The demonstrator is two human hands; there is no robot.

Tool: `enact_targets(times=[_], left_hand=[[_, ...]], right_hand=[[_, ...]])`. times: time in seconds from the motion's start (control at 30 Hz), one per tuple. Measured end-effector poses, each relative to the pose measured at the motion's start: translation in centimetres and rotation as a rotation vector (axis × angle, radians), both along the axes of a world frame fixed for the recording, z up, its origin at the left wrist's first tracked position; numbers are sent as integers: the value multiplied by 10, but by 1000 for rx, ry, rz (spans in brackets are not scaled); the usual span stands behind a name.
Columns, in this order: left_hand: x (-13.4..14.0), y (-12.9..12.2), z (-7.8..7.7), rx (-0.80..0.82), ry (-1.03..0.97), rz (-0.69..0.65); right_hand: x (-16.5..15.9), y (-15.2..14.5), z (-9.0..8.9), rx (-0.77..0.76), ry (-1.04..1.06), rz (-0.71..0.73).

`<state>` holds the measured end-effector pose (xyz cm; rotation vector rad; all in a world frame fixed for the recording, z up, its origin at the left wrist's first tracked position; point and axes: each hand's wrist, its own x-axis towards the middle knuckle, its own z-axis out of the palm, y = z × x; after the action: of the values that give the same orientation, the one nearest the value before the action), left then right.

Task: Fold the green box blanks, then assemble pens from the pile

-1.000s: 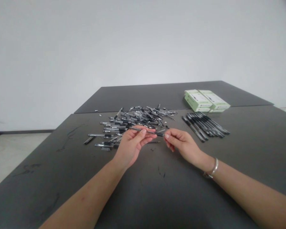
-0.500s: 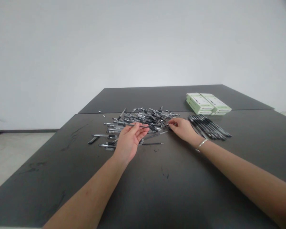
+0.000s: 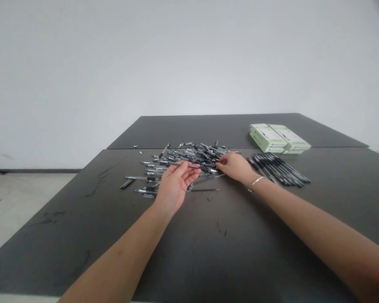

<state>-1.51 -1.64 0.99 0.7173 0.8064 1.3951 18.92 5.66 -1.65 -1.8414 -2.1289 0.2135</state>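
Note:
My left hand (image 3: 176, 182) is closed in a pinch, palm turned up, with a thin dark pen refill (image 3: 194, 167) between thumb and fingers. My right hand (image 3: 235, 166), wearing a silver bracelet, has its fingertips pressed together at the right edge of a heap of loose pen parts (image 3: 205, 151). What those fingertips hold, if anything, is too small to tell. Below the left hand lies another refill (image 3: 205, 190), pointing right. Several clear pen barrels with black grips (image 3: 156, 171) lie roughly side by side left of that hand.
A row of black pens (image 3: 278, 168) lies to the right of my right hand. Behind it sit stacked green-and-white boxes (image 3: 281, 136). Two small pale pieces (image 3: 140, 152) rest at the heap's far left. The dark table (image 3: 224, 252) has a seam across it.
My right hand has shifted left, its fingertips moving closer to the pen-part heap. My left hand keeps the refill in nearly the same pose. The whole view has shifted slightly.

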Motion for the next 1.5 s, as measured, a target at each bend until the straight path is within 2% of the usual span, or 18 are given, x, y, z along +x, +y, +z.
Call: enact_targets(times=[0.2,0.33,0.4,0.5,0.57,0.63,0.8,1.13,1.37,1.5], left_hand=[[-1,2,-1,1,-13,1],[-2,3,-1,7,-19,8],[-2,2,-1,17,-24,12],[-2,1,0,28,-41,4],[-2,-1,1,34,-50,-4],[-1,-3,2,42,-54,-15],[2,-7,4,53,-48,-69],[4,-11,2,65,-41,-138],[5,-10,1,73,-45,-150],[4,-10,1,70,-42,-143]], right_hand=[[-2,-1,-2,0,40,-2],[1,-10,5,33,144,9],[5,-22,11,-18,386,62],[13,-47,17,-253,959,241],[18,-64,18,-335,1159,304],[21,-77,17,-370,1254,321],[22,-90,14,-347,1311,367],[22,-100,15,-311,1246,388],[15,-102,19,-272,1205,325],[16,-101,18,-191,1198,285]])
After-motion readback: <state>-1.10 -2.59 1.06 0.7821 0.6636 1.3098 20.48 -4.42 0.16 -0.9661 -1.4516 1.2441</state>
